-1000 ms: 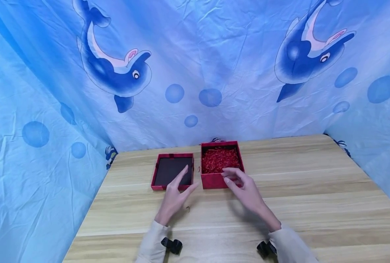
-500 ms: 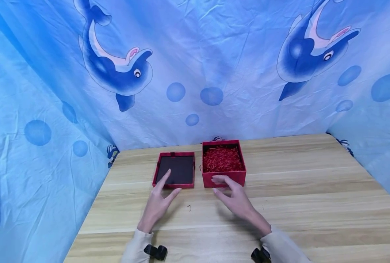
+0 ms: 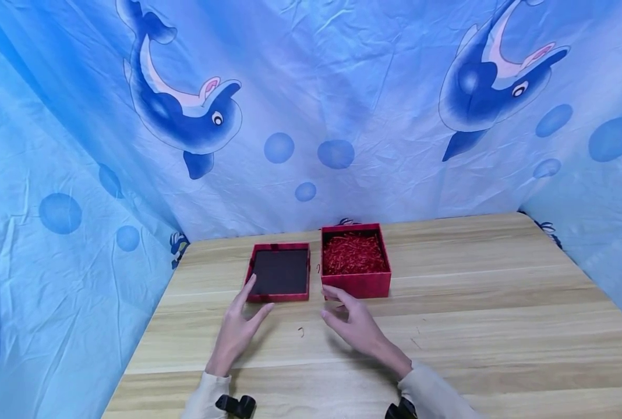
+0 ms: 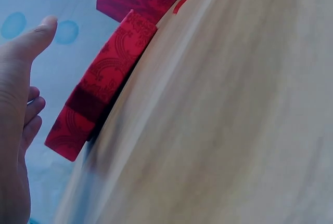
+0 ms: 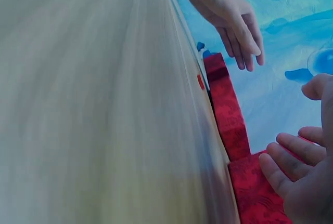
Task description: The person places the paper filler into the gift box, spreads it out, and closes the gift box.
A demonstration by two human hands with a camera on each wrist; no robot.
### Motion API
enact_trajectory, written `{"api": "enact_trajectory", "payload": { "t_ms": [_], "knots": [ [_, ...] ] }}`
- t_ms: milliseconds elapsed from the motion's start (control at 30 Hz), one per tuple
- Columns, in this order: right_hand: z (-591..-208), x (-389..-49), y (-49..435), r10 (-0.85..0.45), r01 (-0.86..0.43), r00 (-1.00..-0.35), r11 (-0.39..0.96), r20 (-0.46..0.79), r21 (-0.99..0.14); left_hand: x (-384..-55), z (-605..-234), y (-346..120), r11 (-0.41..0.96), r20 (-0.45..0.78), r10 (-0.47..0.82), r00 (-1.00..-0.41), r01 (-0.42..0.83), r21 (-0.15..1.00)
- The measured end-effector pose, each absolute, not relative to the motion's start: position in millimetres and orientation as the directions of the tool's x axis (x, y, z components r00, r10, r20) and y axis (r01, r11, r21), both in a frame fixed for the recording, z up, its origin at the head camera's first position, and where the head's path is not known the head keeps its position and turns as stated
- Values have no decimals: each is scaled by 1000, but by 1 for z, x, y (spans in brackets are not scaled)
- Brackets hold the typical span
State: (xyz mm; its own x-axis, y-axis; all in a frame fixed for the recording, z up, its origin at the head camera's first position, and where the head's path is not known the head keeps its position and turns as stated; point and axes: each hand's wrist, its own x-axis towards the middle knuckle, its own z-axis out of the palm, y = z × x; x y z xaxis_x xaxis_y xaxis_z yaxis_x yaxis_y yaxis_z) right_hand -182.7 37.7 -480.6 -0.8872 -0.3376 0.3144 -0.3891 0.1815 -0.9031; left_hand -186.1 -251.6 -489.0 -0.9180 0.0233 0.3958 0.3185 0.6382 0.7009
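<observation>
My left hand (image 3: 235, 330) hangs in front of a shallow red box lid (image 3: 276, 298), its fingers spread and holding nothing. The lid lies with its black inside (image 3: 282, 270) facing up; its patterned red side (image 4: 112, 60) shows in the left wrist view. To the right of the lid stands a deeper red box (image 3: 360, 285), filled with red shredded paper (image 3: 354, 254). My right hand (image 3: 359, 329) hovers before the box's front left corner, fingers loosely bent, with nothing in them. Both hands (image 5: 229, 18) appear in the right wrist view, the left one beyond the lid.
Small red paper shreds (image 3: 301, 332) lie on the wooden table (image 3: 473, 302), one of them near the gap between lid and box. Behind the table and along its sides hangs a blue cloth (image 3: 311, 105) printed with dolphins and bubbles.
Both hands have moved left and back from the lid and box. The lid and the box have stayed in place.
</observation>
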Motion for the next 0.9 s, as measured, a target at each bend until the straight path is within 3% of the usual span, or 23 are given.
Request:
{"api": "enact_trajectory", "payload": {
  "t_ms": [367, 900],
  "knots": [
    [-489, -184, 21, -345, -406, -877, 155, 336, -901, -187, -494, -262, 651, 405, 3, -914, 309, 693],
    [-499, -191, -10, -313, -328, -915, 207, 255, -922, -191, -494, -271, 625, 226, -44, -973, 150, 766]
  ]
}}
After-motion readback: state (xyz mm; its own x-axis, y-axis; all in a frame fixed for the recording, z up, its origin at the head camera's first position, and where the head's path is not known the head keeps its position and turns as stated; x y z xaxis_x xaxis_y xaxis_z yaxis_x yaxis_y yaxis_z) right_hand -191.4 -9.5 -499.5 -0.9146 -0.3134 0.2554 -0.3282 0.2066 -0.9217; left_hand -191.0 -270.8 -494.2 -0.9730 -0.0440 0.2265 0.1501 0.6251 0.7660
